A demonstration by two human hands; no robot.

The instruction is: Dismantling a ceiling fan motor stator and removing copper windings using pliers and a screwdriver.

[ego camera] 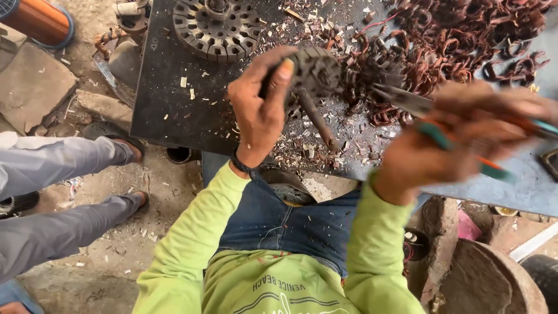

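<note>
left hand (261,110) is wrapped tight round the rotor (314,72) over the table (168,99), shaft slanting down-right, while right hand (465,136) clenches pliers (407,100) pointing left at its copper windings (372,72)

Head view, looking down at a dark worktable (168,110). Left hand (261,110) grips a slotted metal motor core (317,71) with a shaft, held over the table's near edge; tangled copper wire (372,75) trails from the core. Right hand (465,139), blurred, holds pliers (418,104) with teal and orange handles, jaws just beside the wire. A second slotted core (218,26) lies further back; stripped copper coils (465,35) are heaped at right. Another person's grey-trousered legs (58,192) are at left
</note>
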